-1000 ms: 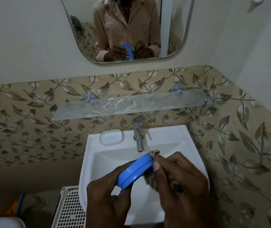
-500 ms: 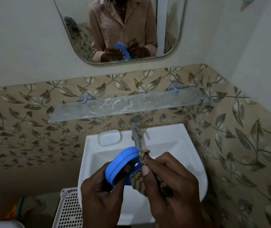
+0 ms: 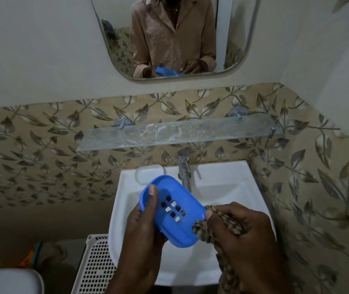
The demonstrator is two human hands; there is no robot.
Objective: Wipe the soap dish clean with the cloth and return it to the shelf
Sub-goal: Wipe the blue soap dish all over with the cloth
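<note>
A blue oval soap dish with several drain holes is held over the white sink, its hollow side facing up towards me. My left hand grips its left rim, thumb lying inside the dish. My right hand holds a brown patterned cloth bunched against the dish's right end; the rest of the cloth hangs down below that hand. The glass shelf on the tiled wall above the tap carries nothing.
A metal tap stands at the back of the sink, with a white bar of soap to its left. A white perforated basket sits left of the sink. A mirror hangs above the shelf.
The dish has turned from edge-on to hollow side up. The cloth has shifted from the dish's face to its right end. The view has tilted slightly down.
</note>
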